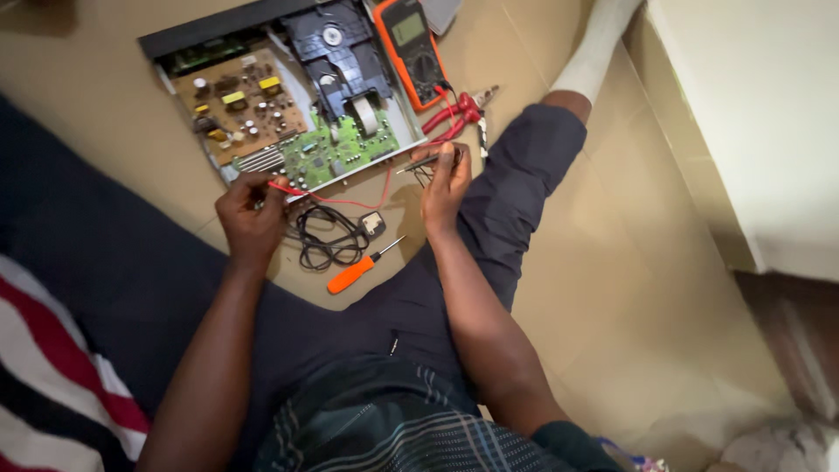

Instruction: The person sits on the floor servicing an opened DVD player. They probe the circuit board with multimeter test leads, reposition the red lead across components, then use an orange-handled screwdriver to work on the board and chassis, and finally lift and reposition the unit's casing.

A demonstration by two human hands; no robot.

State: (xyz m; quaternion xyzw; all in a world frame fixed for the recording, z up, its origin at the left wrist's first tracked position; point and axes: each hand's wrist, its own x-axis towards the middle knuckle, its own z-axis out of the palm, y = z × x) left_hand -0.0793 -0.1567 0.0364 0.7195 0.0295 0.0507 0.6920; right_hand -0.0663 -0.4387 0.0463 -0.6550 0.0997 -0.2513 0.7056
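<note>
An opened disc player lies on the floor, showing a brown circuit board, a green circuit board and a black disc drive. My left hand holds a red test probe at the green board's near edge. My right hand grips a black test probe just right of the player. An orange multimeter rests by the drive, its red lead running toward my hands.
An orange-handled screwdriver and a coiled black cable with plug lie on the tan floor between my hands. Red-handled pliers sit beside my right leg. A white cabinet stands at right; striped fabric at lower left.
</note>
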